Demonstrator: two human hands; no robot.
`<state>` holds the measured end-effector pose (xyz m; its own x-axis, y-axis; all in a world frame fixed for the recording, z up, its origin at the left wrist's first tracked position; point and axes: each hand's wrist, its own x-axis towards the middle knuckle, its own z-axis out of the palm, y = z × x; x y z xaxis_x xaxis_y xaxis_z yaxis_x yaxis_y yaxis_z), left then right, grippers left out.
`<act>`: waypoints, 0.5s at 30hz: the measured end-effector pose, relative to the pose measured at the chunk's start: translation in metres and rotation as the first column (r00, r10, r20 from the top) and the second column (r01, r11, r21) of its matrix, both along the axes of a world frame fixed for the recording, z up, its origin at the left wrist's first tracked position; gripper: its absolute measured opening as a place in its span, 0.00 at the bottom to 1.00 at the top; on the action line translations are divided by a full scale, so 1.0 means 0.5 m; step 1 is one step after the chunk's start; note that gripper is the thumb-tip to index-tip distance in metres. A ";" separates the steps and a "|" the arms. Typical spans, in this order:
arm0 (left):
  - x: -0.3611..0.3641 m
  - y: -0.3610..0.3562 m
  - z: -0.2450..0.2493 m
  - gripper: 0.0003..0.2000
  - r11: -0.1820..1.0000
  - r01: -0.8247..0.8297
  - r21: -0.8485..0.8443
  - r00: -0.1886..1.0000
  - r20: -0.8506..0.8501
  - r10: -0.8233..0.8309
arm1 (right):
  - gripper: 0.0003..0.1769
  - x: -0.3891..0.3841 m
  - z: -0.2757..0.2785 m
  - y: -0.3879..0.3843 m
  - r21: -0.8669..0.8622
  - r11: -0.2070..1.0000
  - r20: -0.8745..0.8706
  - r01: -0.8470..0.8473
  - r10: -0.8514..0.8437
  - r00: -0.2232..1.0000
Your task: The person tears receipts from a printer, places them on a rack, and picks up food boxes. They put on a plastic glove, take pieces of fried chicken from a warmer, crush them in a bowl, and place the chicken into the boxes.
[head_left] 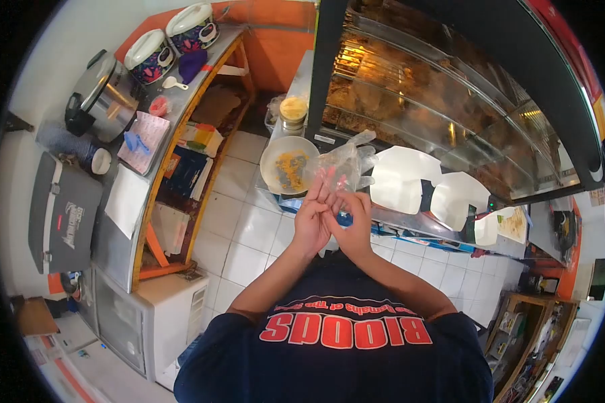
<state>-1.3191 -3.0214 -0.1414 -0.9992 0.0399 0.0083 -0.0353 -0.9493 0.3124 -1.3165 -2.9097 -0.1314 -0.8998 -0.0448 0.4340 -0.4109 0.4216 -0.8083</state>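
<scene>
A thin clear plastic glove (343,161) is spread out over the counter edge, its loose fingers pointing away to the right. My left hand (312,216) has its fingers stretched up at the glove's near end, seemingly inside the film. Closed on the near edge of the same glove is my right hand (351,216), touching the left. Just left of the glove sits a white bowl (270,160) with orange-yellow crumbs in it. Open white paper boxes (391,164) (447,195) stand to the right of my hands.
A lit glass display cabinet (410,87) with browned food rises behind the counter. Beyond the bowl is a yellow-lidded jar (293,111). On the left, a metal-topped table (161,124) holds rice cookers (149,57) and papers; a grey case (70,211) stands beside it.
</scene>
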 end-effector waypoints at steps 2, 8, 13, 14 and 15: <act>-0.016 0.006 -0.031 0.33 0.997 0.051 -0.054 0.996 0.082 -0.047 | 0.19 -0.028 -0.018 0.001 0.008 0.998 0.029 0.065 -0.065 0.997; -0.062 0.024 -0.103 0.24 0.968 -0.047 -0.246 0.981 0.173 0.091 | 0.04 -0.064 -0.055 0.001 0.050 0.997 0.130 0.058 -0.064 0.989; -0.101 -0.001 -0.169 0.29 0.981 0.076 -0.179 0.937 0.349 -0.009 | 0.05 -0.040 -0.060 0.017 0.089 0.977 0.071 -0.192 0.186 0.980; -0.111 0.001 -0.173 0.33 0.990 0.047 -0.132 0.923 0.384 0.007 | 0.05 -0.043 -0.054 0.019 0.092 0.976 0.052 -0.197 0.193 0.980; -0.110 -0.001 -0.144 0.33 0.990 0.049 -0.131 0.926 0.376 0.003 | 0.05 -0.045 -0.050 0.022 0.095 0.977 0.044 -0.193 0.190 0.981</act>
